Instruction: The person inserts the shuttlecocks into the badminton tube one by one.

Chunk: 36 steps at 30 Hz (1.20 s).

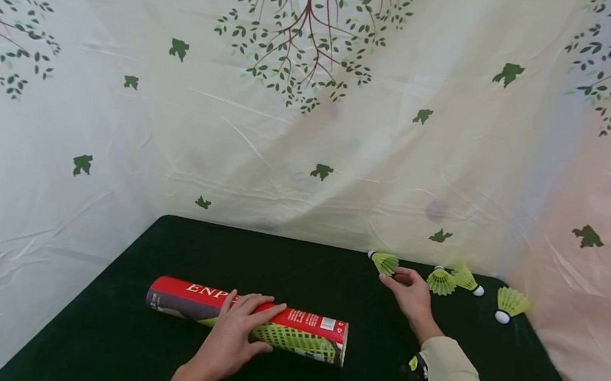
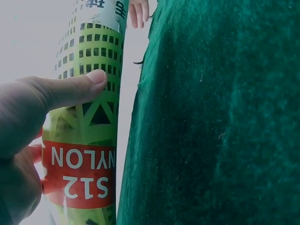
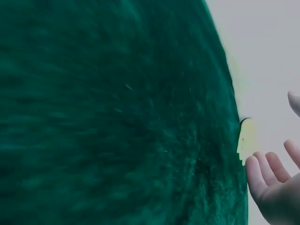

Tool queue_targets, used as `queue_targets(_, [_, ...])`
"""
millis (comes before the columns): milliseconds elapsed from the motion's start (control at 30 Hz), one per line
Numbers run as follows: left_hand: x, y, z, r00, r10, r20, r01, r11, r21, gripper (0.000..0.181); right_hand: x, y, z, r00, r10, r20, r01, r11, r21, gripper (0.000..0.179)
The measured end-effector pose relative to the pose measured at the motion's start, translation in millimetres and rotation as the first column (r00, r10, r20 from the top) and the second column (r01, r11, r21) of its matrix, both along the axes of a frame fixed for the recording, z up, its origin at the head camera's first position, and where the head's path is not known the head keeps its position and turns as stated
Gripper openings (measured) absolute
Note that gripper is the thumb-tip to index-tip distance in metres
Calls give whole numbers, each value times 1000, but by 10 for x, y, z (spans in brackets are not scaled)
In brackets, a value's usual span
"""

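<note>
A red, grey and green shuttlecock tube point(image 1: 303, 328) lies lengthwise on the dark green tabletop. My left hand point(image 1: 236, 337) grips it around the middle, fingers over the top; in the left wrist view the thumb point(image 2: 75, 89) presses along its side. At the far edge, a yellow shuttlecock point(image 1: 385, 263) with a white tip is right by the fingertips of my right hand point(image 1: 411, 296). In the right wrist view that hand point(image 3: 281, 192) has its fingers and thumb apart, with the shuttlecock point(image 3: 247, 140) just beyond them. Whether they touch is unclear.
Two more shuttlecocks lie close together, one point(image 1: 441, 281) beside another point(image 1: 465, 279), right of my right hand. A further shuttlecock point(image 1: 510, 303) sits near the right edge of the table point(image 1: 211, 255). A pale, leaf-printed curtain point(image 1: 265, 150) stands behind and on both sides.
</note>
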<state>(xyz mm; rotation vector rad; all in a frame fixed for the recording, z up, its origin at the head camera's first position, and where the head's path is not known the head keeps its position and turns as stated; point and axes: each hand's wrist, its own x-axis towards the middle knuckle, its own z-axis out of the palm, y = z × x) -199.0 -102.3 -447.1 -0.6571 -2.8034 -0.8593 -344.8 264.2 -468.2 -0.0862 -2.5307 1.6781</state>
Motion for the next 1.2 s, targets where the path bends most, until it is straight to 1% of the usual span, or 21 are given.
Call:
queue_targets(133, [15, 3, -5, 1000, 2, 1, -2, 1000, -1, 82, -168, -22, -87, 999, -42, -16, 42, 999, 16, 69])
queue_targets(233, [27, 14, -7, 1000, 1, 0, -1, 1000, -2, 82, -248, -33, -152, 997, -72, -25, 74, 996, 42, 73])
queue_targets(333, [39, 27, 4, 1000, 4, -1, -4, 1000, 5, 83, -318, -26, -186, 995, -93, -44, 96, 993, 73, 74])
queue_targets(500, [68, 32, 28, 1000, 10, -6, -10, 999, 32, 84, -400, -14, -195, 995, -74, -59, 79, 993, 87, 71])
queue_targets(633, [88, 33, 31, 1000, 14, 3, -14, 999, 43, 83, -436, -24, -197, 996, -79, -50, 84, 991, 101, 69])
queue_targets(733, [94, 34, 24, 1000, 14, 9, -15, 999, 43, 83, -456, -30, -194, 994, -96, -49, 101, 990, 103, 67])
queue_targets(867, [91, 29, 12, 1000, 13, 8, -13, 999, 41, 84, -474, -22, -168, 994, -100, -40, 103, 989, 103, 65])
queue_targets(1033, [77, 26, 13, 1000, 10, -1, -10, 999, 41, 84, -468, 7, -126, 996, -88, -6, 88, 994, 71, 62])
queue_targets(1200, [68, 25, 30, 1000, 13, -4, -13, 999, 45, 84, -455, 32, -99, 997, -72, -23, 73, 996, 45, 55])
